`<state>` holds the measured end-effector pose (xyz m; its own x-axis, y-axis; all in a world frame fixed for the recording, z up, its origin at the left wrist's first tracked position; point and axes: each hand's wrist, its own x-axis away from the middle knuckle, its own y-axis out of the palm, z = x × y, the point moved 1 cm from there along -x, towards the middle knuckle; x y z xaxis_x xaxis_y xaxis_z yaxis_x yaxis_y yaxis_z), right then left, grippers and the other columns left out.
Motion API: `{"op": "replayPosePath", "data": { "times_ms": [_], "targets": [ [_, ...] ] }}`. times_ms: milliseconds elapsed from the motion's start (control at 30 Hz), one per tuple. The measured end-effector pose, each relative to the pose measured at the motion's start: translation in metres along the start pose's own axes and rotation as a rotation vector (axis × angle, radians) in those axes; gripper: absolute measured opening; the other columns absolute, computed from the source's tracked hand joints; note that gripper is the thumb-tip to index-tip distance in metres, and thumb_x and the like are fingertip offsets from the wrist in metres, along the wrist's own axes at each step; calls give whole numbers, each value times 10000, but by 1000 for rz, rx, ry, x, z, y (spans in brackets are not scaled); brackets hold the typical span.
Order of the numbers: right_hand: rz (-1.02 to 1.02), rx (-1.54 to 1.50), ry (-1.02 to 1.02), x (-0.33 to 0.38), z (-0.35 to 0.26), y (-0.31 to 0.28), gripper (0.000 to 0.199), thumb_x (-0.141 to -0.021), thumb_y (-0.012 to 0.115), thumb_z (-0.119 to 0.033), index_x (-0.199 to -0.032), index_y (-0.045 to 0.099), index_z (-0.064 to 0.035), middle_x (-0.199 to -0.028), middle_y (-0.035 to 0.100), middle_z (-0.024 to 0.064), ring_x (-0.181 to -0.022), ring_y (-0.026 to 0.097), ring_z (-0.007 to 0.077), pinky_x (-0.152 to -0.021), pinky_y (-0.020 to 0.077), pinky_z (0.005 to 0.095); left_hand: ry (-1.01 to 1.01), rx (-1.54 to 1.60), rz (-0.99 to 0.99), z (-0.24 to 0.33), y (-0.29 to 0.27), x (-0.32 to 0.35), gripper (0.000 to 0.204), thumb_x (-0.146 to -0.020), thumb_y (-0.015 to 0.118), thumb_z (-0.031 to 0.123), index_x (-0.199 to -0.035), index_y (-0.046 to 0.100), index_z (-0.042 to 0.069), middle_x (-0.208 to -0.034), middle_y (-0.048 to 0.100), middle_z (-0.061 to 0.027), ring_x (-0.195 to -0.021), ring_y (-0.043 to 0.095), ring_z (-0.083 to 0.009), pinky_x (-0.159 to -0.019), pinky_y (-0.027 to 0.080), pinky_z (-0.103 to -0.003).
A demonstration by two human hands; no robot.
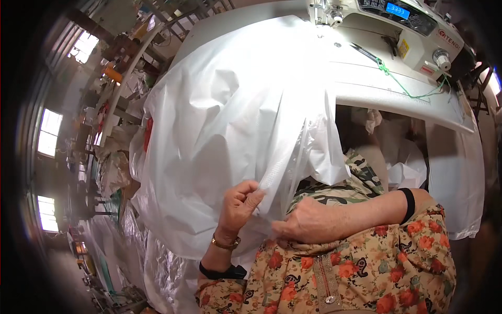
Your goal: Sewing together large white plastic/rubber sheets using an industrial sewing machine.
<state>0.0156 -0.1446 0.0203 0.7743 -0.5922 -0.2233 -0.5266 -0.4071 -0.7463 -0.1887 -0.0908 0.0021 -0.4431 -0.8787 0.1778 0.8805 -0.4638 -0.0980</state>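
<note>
A large, thin white sheet (209, 120), slightly shiny like coated fabric or plastic film, runs from under the sewing machine's needle area (323, 23) down over the table's front edge to my lap. My left hand (240, 206) pinches its edge between thumb and fingers, beside a narrow textured strip (273, 175). Close by on the right, my right hand (306, 222) is closed with its fingers curled at a translucent part of the same sheet. Its fingertips are partly hidden, but the material runs up from them.
The sewing machine (418, 36) with a lit display stands at the upper right. On its table (376, 89) lie dark thread snips (366, 52) with green thread (405, 89). White material (455, 172) hangs at the right. Crumpled sheets (112, 167) and racks fill the left.
</note>
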Motion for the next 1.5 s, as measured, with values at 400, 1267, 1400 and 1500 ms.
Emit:
{"op": "replayPosePath", "data": {
  "times_ms": [400,1267,1400,1500],
  "targets": [
    [-38,-46,-28,-5,-5,24,192,-823,588,-177,-728,619,-12,-648,632,134,-610,649,311,-515,483,423,31,-105,-227,-4,34,5,181,-966,558,107,-1088,603,-19,-838,640,-4,-707,502,-23,-606,435,-204],
    [563,160,387,88,33,-13,159,-869,677,-191,-854,621,-43,-867,600,115,-867,588,282,-1029,325,468,181,-49,-46,19,41,3,69,-928,636,52,-917,653,-14,-727,555,53,-656,466,-4,-565,382,-188],
    [470,-64,325,63,12,-24,191,-894,664,-180,-816,556,-44,-667,544,113,-662,581,303,-787,459,425,237,-101,-69,24,53,2,75,-919,632,25,-947,667,-35,-753,614,10,-675,515,-16,-601,429,-192],
    [379,-204,300,45,3,-18,196,-902,653,-161,-839,522,-30,-713,555,158,-682,589,344,-576,457,411,224,-118,-148,21,62,3,97,-910,615,-1,-982,663,-45,-807,635,-20,-730,551,-58,-639,460,-220]
  ]
}}
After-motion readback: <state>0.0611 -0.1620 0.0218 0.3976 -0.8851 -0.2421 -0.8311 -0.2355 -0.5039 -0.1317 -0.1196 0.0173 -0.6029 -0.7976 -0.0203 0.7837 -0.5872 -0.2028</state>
